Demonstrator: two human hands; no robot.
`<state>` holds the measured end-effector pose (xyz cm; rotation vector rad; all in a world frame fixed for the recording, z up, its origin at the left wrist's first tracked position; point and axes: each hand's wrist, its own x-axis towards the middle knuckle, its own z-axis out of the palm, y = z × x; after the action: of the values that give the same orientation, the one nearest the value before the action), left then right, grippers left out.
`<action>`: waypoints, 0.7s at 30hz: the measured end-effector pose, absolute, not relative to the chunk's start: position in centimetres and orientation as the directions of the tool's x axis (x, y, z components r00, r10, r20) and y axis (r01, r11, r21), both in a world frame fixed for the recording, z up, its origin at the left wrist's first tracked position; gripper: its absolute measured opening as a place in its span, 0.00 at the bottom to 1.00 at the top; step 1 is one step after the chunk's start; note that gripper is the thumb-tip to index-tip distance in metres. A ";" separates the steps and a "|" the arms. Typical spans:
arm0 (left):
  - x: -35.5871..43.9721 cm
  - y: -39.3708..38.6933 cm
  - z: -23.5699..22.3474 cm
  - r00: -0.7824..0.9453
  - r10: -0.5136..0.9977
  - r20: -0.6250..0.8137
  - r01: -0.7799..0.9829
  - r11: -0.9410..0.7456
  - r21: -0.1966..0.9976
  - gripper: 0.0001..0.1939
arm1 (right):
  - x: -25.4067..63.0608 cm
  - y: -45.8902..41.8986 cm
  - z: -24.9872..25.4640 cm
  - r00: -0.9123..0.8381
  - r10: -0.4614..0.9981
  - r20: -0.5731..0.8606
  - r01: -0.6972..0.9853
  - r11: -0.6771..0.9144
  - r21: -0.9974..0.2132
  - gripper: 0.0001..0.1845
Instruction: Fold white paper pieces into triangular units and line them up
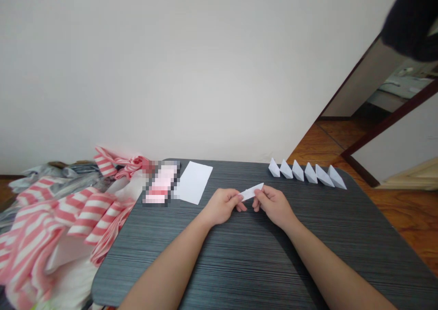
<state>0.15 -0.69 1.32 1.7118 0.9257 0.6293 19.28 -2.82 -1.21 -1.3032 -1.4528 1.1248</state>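
A small folded piece of white paper [251,192] is held a little above the dark table, between my two hands. My left hand [224,206] pinches its left end with thumb and fingers. At the other end, my right hand [273,205] grips the pointed right tip. Several white paper boats [297,171] stand in a row at the table's back right, beyond my right hand. Beyond my left hand, flat white paper [195,182] lies on the tabletop; whether it is one sheet or a stack I cannot tell.
The dark wood-grain table [219,264] has rounded corners and stands against a pale wall [205,72]. A blurred-out pink and dark rectangular object [162,182] lies left of the paper. Striped pink-and-white cloth [68,214] is heaped along the left edge. A doorway opens at the right.
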 end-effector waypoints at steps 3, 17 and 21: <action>0.1 -0.7 1.4 0.582 0.812 -0.046 0.267 -0.138 0.954 0.19 | 19.4 -2.7 -1.5 -0.035 0.999 0.040 0.209 0.047 -0.977 0.18; 0.0 -0.5 0.4 0.548 0.836 0.000 0.189 -0.124 0.974 0.20 | 19.6 -2.5 -1.6 -0.060 0.998 0.006 0.174 0.016 -0.985 0.19; 0.1 -0.6 0.3 0.559 0.829 0.031 0.181 -0.158 0.971 0.18 | 19.5 -2.8 -1.4 -0.090 0.996 -0.006 0.191 0.011 -0.982 0.18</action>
<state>0.12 -0.60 0.27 1.6629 0.8589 0.7145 19.45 -2.78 -1.37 -1.3040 -1.4197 1.1769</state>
